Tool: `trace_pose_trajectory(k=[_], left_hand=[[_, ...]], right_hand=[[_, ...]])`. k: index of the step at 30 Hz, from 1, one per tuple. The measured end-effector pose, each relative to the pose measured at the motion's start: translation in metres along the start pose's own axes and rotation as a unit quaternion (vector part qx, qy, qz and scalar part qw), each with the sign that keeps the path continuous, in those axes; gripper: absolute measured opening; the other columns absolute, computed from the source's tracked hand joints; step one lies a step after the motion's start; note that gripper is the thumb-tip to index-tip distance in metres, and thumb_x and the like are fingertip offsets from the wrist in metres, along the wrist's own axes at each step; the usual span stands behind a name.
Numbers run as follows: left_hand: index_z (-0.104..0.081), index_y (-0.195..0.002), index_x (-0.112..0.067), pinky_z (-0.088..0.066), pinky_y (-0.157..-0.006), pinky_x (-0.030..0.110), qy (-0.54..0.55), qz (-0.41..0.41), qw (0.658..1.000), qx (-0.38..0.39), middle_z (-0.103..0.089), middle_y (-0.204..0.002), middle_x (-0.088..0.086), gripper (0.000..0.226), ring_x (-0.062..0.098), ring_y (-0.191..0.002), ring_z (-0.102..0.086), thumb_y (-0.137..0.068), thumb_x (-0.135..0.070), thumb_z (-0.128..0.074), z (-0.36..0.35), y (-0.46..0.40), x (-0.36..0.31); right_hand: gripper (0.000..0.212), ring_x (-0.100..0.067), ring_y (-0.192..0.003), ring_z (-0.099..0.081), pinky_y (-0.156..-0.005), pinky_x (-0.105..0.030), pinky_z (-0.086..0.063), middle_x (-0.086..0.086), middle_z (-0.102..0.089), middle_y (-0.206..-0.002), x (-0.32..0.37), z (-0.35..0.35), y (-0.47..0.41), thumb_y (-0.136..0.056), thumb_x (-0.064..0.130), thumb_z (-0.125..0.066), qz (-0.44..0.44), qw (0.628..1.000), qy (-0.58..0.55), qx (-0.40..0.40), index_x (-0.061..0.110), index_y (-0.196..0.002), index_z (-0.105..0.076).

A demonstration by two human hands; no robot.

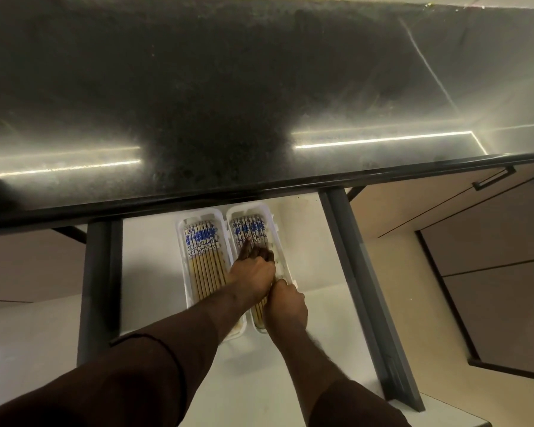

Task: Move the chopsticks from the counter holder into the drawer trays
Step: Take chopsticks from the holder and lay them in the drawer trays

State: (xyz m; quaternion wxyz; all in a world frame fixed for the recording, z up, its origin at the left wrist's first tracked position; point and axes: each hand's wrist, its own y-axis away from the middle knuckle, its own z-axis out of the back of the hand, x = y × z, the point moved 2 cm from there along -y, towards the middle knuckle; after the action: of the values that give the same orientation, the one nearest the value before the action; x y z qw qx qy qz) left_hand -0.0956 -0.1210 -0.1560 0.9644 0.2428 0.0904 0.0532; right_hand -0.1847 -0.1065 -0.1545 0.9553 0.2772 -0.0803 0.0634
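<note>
Two white trays lie side by side in the open drawer (302, 241). The left tray (182, 257) holds a neat row of bamboo chopsticks (202, 251) with blue-and-white patterned tops. More of the same chopsticks (248, 228) fill the right tray (272, 223). My left hand (252, 269) rests on this second row, index finger stretched out over the patterned ends. My right hand (285, 303) is curled over the near ends of the same row, by the tray's right rim. The counter holder is out of view.
The dark speckled countertop (228, 103) overhangs the far end of the drawer and reflects light strips. Grey drawer sides (99, 288) run along both flanks. Beige cabinet fronts with a black handle (494, 178) stand to the right.
</note>
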Motion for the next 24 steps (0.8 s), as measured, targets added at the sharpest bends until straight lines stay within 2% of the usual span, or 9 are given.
trace_pose_trajectory(k=[4, 9, 13, 15, 16, 18, 22, 24], left_hand=[[-0.056, -0.122, -0.011, -0.046, -0.091, 0.037, -0.042, -0.004, 0.999, 0.005, -0.065, -0.118, 0.009, 0.026, 0.025, -0.108, -0.062, -0.098, -0.016, -0.049, 0.0, -0.001, -0.003], [-0.058, -0.122, -0.011, -0.045, -0.1, 0.039, -0.037, -0.01, 0.999, 0.028, -0.064, -0.122, 0.01, 0.029, 0.025, -0.113, -0.06, -0.094, -0.015, -0.053, -0.008, -0.008, -0.001], [-0.062, -0.116, -0.012, -0.045, -0.102, 0.042, -0.02, -0.019, 0.999, 0.021, -0.065, -0.118, 0.009, 0.024, 0.025, -0.11, -0.062, -0.093, -0.015, -0.054, -0.008, -0.008, 0.001], [-0.06, -0.122, -0.011, -0.035, -0.112, 0.044, -0.026, -0.024, 0.999, -0.008, -0.062, -0.127, 0.012, 0.03, 0.027, -0.121, -0.056, -0.093, -0.015, -0.053, -0.007, -0.006, 0.003], [-0.057, -0.127, -0.01, -0.023, -0.118, 0.046, -0.035, -0.029, 0.999, -0.03, -0.057, -0.135, 0.014, 0.034, 0.027, -0.13, -0.049, -0.094, -0.015, -0.051, -0.006, -0.004, 0.003], [-0.046, -0.138, -0.007, -0.003, -0.121, 0.045, -0.04, -0.04, 0.996, -0.07, -0.042, -0.149, 0.015, 0.043, 0.028, -0.141, -0.034, -0.095, -0.014, -0.047, 0.001, 0.006, 0.005], [-0.03, -0.148, -0.008, 0.006, -0.118, 0.043, -0.025, -0.068, 0.991, -0.113, -0.028, -0.157, 0.013, 0.059, 0.024, -0.148, -0.018, -0.094, -0.017, -0.051, 0.013, 0.032, 0.008], [-0.025, -0.15, -0.01, 0.009, -0.117, 0.041, -0.001, -0.073, 0.99, -0.118, -0.023, -0.159, 0.011, 0.063, 0.022, -0.149, -0.015, -0.093, -0.016, -0.052, 0.015, 0.046, 0.011]], right_hand=[[0.025, -0.023, -0.107, -0.065, -0.09, -0.034, -0.052, -0.004, -0.066, -0.12, 0.001, -0.002, 0.0, -0.102, 0.025, -0.045, 0.005, 1.0, -0.006, 0.004, 0.015, -0.122, -0.055], [0.034, -0.023, -0.115, -0.061, -0.098, -0.033, -0.047, -0.004, -0.062, -0.129, -0.003, 0.003, 0.002, -0.101, 0.031, -0.048, 0.033, 0.999, -0.015, 0.028, 0.015, -0.13, -0.05], [0.034, -0.023, -0.112, -0.063, -0.097, -0.033, -0.048, -0.004, -0.063, -0.126, -0.003, 0.003, 0.005, -0.1, 0.034, -0.049, 0.052, 0.998, -0.008, 0.02, 0.017, -0.129, -0.051], [0.03, -0.023, -0.108, -0.065, -0.094, -0.034, -0.05, -0.003, -0.065, -0.122, -0.002, 0.002, 0.009, -0.1, 0.032, -0.05, 0.059, 0.998, 0.0, 0.002, 0.018, -0.126, -0.053], [0.028, -0.023, -0.106, -0.065, -0.093, -0.035, -0.051, -0.003, -0.066, -0.121, -0.002, 0.003, 0.011, -0.1, 0.031, -0.05, 0.063, 0.998, 0.002, -0.009, 0.018, -0.125, -0.053], [0.027, -0.025, -0.103, -0.066, -0.09, -0.036, -0.053, -0.005, -0.067, -0.117, -0.001, 0.006, 0.017, -0.099, 0.029, -0.051, 0.072, 0.997, 0.011, -0.031, 0.017, -0.123, -0.054], [0.033, -0.027, -0.098, -0.067, -0.087, -0.038, -0.055, -0.006, -0.068, -0.113, 0.002, 0.023, 0.027, -0.093, 0.033, -0.06, 0.087, 0.995, 0.006, -0.041, 0.016, -0.12, -0.056], [0.027, -0.027, -0.092, -0.067, -0.084, -0.04, -0.058, -0.006, -0.068, -0.11, 0.002, 0.033, 0.033, -0.092, 0.033, -0.058, 0.086, 0.995, -0.015, -0.045, 0.017, -0.114, -0.058]])
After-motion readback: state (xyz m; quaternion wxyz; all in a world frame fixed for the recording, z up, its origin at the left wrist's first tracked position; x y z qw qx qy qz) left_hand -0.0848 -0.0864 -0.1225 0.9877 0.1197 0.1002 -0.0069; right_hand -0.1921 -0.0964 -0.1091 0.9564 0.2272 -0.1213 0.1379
